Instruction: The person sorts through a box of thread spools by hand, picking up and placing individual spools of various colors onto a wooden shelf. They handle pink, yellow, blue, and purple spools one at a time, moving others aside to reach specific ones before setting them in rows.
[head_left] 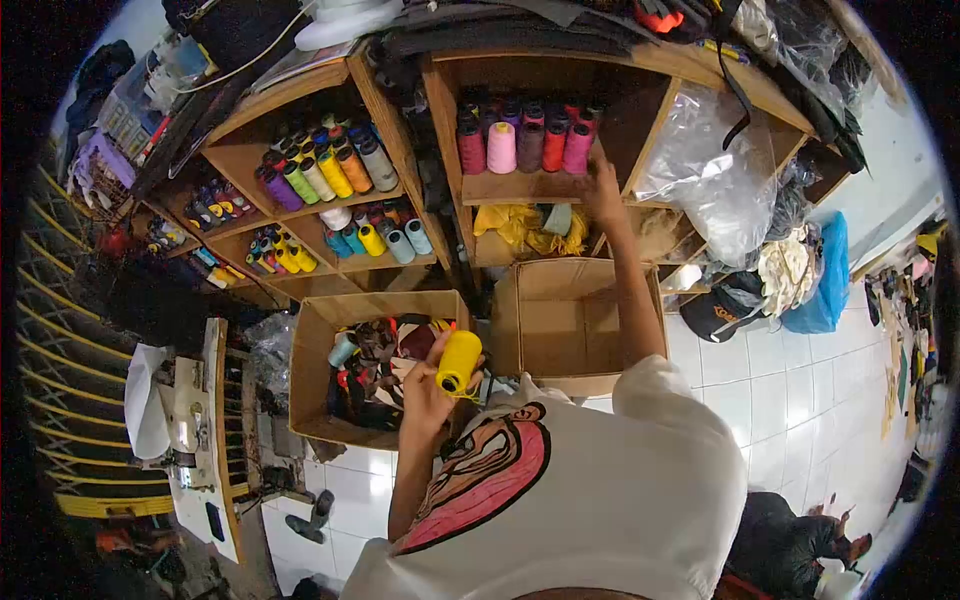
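My left hand [428, 400] is closed around a cone of yellow thread [459, 360], tilted, with a loose tail hanging at its lower end. It is held above the right side of a cardboard box [312, 340] of mixed scraps. My right hand [602, 195] is raised at the right front edge of a shelf compartment, its fingers stretched upward and slightly blurred. Nothing shows in it. Closest to it stands a magenta thread cone [577, 148], in a group with a pale pink cone [501, 148], a red cone [554, 147] and several darker ones.
A second cardboard box [570, 340] sits below my right arm. Thread cones in many colours fill the left shelves [330, 215]. Yellow cloth [520, 228] lies in the lower compartment. A sewing machine [185, 440] stands at left. Another person [800, 545] is at lower right.
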